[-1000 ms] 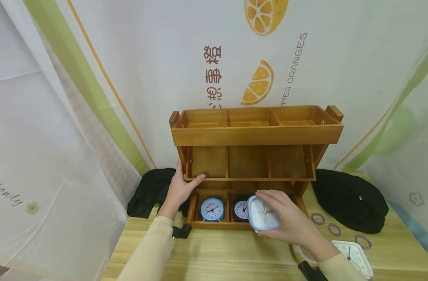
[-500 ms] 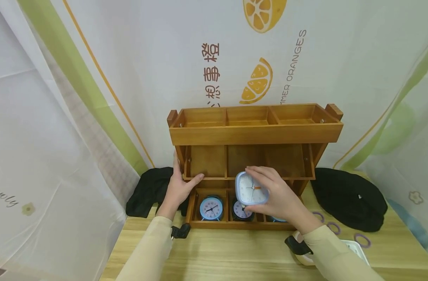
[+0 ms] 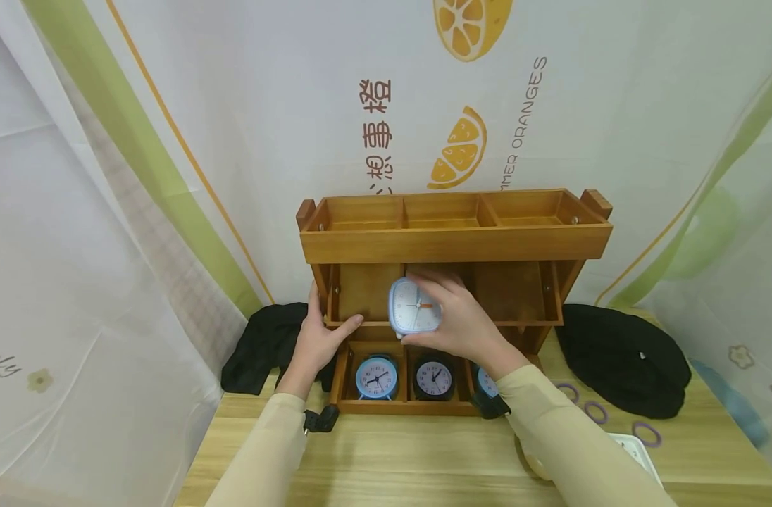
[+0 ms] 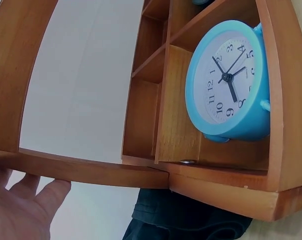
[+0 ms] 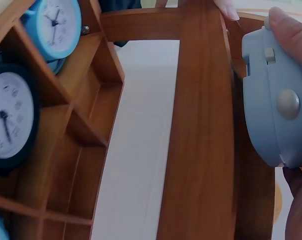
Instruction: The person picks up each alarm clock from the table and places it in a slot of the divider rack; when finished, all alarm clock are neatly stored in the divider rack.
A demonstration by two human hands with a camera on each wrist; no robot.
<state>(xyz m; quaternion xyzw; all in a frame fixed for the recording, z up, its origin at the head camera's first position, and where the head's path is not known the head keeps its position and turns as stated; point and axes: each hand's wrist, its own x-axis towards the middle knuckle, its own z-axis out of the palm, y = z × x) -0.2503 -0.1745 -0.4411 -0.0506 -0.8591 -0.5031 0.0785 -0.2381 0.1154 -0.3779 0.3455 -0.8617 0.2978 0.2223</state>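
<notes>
As the brown three-tier wooden rack (image 3: 456, 246) is gripped by the left hand (image 3: 316, 346), a pale-blue rounded-square clock (image 3: 408, 310) is pinched by the right hand (image 3: 457, 315).
It is held before the middle tier (image 3: 513, 296), white dial (image 3: 408, 304) shown in the head view; only by the right wrist view is a grey oval button (image 5: 289, 104) revealed.

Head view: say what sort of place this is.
Probably a curtained-off tabletop work corner, perhaps in a home. White curtains printed with oranges hang behind a wood-grain table, which bears a tiered wooden organizer with round alarm clocks in its bottom tier.
</notes>
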